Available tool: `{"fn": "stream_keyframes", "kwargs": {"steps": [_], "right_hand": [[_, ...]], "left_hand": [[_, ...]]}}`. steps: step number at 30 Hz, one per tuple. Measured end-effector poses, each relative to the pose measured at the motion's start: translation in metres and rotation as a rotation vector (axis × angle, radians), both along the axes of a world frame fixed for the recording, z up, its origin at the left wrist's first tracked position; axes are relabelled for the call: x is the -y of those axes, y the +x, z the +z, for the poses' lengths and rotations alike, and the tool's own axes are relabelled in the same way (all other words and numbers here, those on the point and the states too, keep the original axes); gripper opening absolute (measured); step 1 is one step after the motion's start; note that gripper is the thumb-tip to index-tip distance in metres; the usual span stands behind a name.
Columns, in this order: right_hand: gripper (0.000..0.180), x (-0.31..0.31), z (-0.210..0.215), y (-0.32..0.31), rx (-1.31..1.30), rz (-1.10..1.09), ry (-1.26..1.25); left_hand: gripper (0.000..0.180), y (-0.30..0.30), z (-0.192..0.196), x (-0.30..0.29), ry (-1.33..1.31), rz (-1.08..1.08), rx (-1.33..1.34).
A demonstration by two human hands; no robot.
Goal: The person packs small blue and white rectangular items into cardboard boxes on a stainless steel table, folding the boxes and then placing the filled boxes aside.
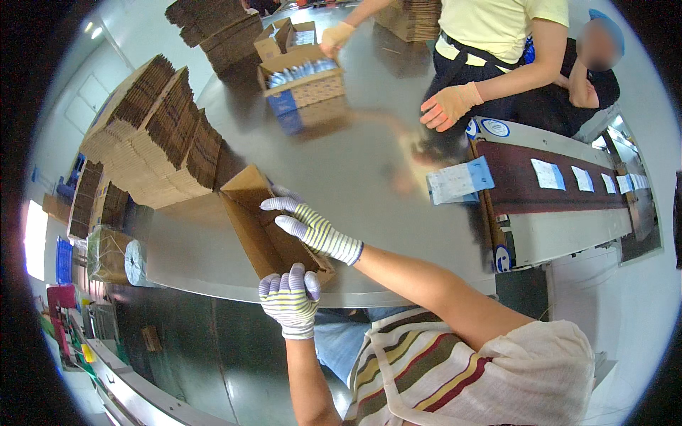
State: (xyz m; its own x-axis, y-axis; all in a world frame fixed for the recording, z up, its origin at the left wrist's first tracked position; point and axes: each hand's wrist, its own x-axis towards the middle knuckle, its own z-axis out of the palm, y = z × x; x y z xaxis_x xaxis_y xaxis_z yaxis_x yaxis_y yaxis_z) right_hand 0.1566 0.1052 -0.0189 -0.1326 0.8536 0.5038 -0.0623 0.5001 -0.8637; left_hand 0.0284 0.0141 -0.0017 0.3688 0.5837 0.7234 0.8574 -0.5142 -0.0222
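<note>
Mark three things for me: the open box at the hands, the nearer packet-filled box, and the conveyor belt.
Open box (249, 236): head view, on its left side wall.
Packet-filled box (317, 93): head view, on its near side wall.
Conveyor belt (513, 181): head view, on bare dark red surface.

This looks like a factory packing area: a dark-red fabric-like conveyor belt (510, 188) carries flat white-and-blue packets (548, 175) beside a broad, shiny grey metal table (419, 227) bearing tall stacks of flattened brown cardboard (153, 142).
</note>
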Motion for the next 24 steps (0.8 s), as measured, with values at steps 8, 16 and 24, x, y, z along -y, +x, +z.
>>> {"fn": "stream_keyframes", "kwargs": {"steps": [8,16,24], "right_hand": [[0.043,0.055,-0.017,0.047,0.272,0.011,0.036],[0.037,0.133,-0.01,0.159,0.839,0.166,-0.167],[0.027,0.114,0.053,0.376,1.241,-0.623,-0.158]], "left_hand": [[0.013,0.001,0.003,0.001,0.017,0.019,0.013],[0.012,0.003,-0.001,0.004,-0.019,0.019,0.017],[0.02,0.0,0.003,0.009,-0.018,0.07,0.009]]}}
